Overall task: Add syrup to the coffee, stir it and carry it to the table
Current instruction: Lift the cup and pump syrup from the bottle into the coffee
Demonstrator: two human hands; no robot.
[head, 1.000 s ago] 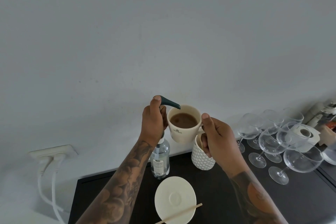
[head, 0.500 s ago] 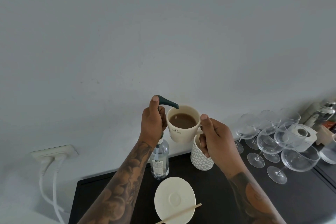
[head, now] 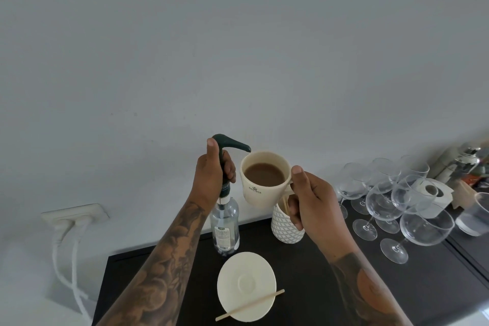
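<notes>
Gripping syrup pump (head: 229, 146), coffee mug (head: 262, 180) held beside spout

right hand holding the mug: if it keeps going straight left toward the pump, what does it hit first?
Likely the mug in the right hand meets the pump spout first; the left hand grips the pump just beyond. Depth is unclear.

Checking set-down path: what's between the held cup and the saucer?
Head view: only bare dark counter between cup and saucer; bottle and patterned holder flank it.
</notes>
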